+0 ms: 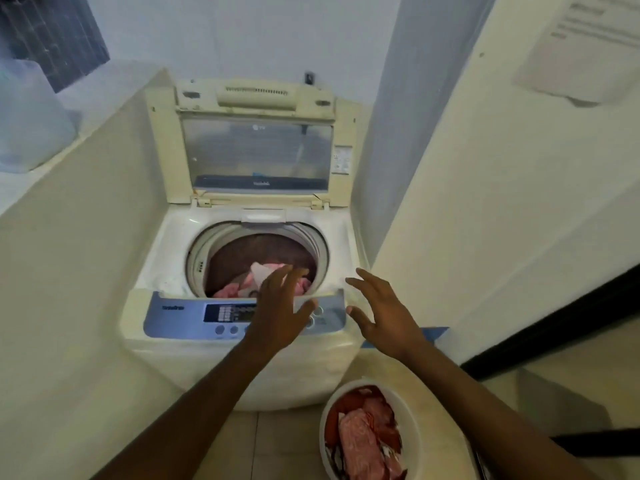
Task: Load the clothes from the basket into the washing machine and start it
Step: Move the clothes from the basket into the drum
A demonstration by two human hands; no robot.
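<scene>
Below both empty hands point(282, 308) (right side): basket point(414, 403).

a home laundry nook: a top-loading washing machine point(242, 306) with its lid point(256, 147) raised stands squeezed between cream walls, one low partition wall point(86, 271) at left. a round white basket point(329, 420) of red and pink clothes point(367, 434) sits on the tiled floor point(270, 445) near right. a printed notice point(585, 46) hangs far right.

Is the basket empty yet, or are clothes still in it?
Not empty. The white basket on the floor still holds red and pink clothes, piled near its rim.
</scene>
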